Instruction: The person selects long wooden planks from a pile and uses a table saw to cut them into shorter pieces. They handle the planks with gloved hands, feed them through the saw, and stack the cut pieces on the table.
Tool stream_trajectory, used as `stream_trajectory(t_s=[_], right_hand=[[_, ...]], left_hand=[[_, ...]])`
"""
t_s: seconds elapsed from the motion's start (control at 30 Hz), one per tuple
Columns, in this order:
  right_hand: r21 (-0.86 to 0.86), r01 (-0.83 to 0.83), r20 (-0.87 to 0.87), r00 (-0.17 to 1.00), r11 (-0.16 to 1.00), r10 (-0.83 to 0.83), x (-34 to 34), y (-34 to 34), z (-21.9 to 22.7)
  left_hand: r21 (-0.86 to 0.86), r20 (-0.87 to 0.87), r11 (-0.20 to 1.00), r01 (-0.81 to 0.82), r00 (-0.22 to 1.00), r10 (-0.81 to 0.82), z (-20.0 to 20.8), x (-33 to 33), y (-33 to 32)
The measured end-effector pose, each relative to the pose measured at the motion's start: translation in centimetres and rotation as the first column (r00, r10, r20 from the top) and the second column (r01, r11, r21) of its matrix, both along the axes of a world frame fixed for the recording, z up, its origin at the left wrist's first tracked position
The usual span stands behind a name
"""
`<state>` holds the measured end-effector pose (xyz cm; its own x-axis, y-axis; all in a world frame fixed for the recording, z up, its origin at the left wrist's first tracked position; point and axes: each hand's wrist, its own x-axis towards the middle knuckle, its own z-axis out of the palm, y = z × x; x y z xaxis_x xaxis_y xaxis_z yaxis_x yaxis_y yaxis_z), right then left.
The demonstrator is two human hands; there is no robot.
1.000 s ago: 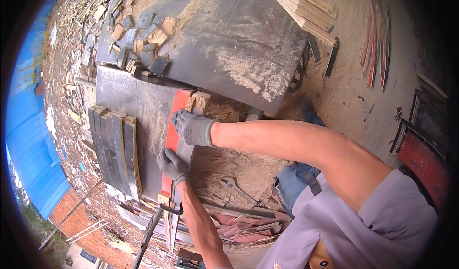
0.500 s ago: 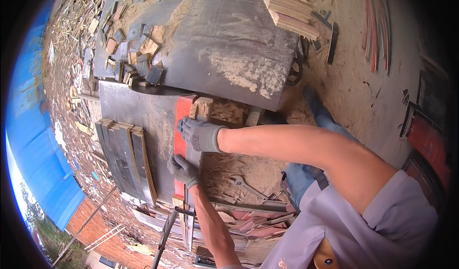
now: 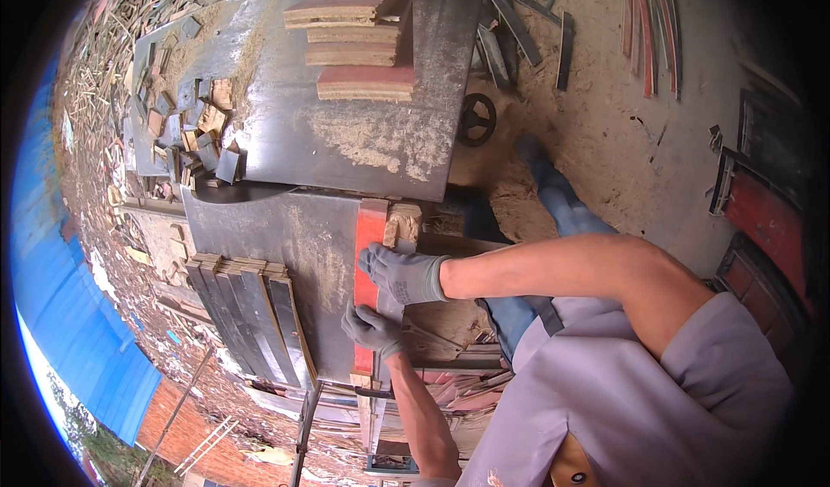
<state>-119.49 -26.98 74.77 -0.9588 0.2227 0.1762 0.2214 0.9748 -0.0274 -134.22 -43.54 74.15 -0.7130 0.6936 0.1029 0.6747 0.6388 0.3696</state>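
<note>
A red strip [image 3: 370, 253] is pressed flat on the table [image 3: 285, 253] edge by both gloved hands, its long axis running twelve to six. The right hand [image 3: 399, 272] lies open mid-strip; the left hand [image 3: 370, 329], fingers spread, sits at six.

Bright, even daylight is falling from above; no hard glare is showing on the dark table [image 3: 285, 236], only a dull sheen. Soft shadows are lying under the stacked boards [image 3: 359, 50]. Fisheye distortion is bending straight edges toward the rim, and a black vignette is closing the corners. The sky at lower left is blowing out to white. The centre is staying sharp; rim detail is smearing.
</note>
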Motion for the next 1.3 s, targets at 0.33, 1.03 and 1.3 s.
stream_trajectory(t_s=[0.33, 1.03, 1.3], right_hand=[[0.005, -0.063, 0.014, 0.998, 0.998, 0.063, -4.4, 2.8, 1.8], [0.084, -0.121, 0.063, 0.991, 0.989, 0.116, -17.4, 9.3, 4.0], [-0.389, -0.203, -0.129, 0.978, 0.899, 0.165, -2.7, 5.5, 6.0]], left_hand=[[0.024, -0.030, 1.000, -0.003, 1.000, 0.003, 0.7, -5.0, 2.0], [0.128, -0.223, 0.991, -0.042, 0.972, 0.070, 3.8, -18.1, 8.3], [0.098, -0.051, 0.993, -0.066, 0.996, 0.071, 4.9, -5.1, 1.8]])
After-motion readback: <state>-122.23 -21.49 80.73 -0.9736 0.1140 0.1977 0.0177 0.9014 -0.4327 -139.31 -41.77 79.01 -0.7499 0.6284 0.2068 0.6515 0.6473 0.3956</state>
